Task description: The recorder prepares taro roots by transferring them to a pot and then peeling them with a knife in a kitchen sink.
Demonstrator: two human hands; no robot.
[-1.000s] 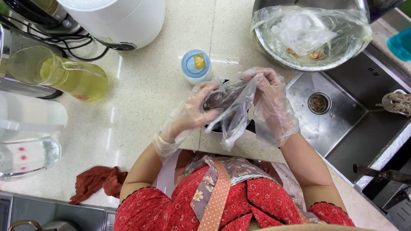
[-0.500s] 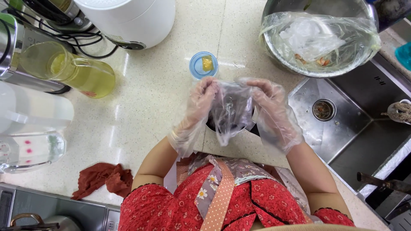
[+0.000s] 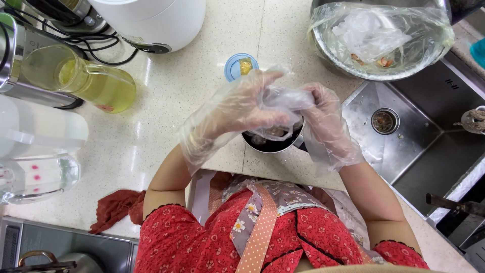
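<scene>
Head view: gloved left hand (image 3: 237, 108) and gloved right hand (image 3: 323, 119) both pinch a crumpled clear plastic bag (image 3: 285, 101). They hold it just above a small dark bowl (image 3: 273, 142) on the speckled counter (image 3: 166, 101).

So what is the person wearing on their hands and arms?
Both the left hand and the right hand are covered by loose, clear disposable plastic gloves that wrinkle and end in baggy cuffs past the wrists. A thin bangle shows through the left glove's cuff. The forearms are bare, and short red patterned sleeves with dark trim sit at the upper arms.
</scene>
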